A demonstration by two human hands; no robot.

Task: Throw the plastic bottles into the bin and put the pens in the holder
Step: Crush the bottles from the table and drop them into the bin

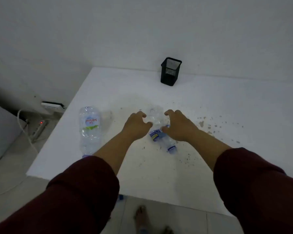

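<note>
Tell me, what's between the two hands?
In the head view, a clear crumpled bottle lies on the white table between the left hand and the right hand.

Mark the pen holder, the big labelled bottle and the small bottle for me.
pen holder point(169, 76), head view, front mesh wall.
big labelled bottle point(90, 123), head view, on its label.
small bottle point(155, 135), head view, blue label between the hands.

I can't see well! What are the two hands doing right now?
Left hand: fingers curled open beside the small bottle, not clearly gripping.
Right hand: fingers curled on the small bottle; a firm hold cannot be told.
</note>
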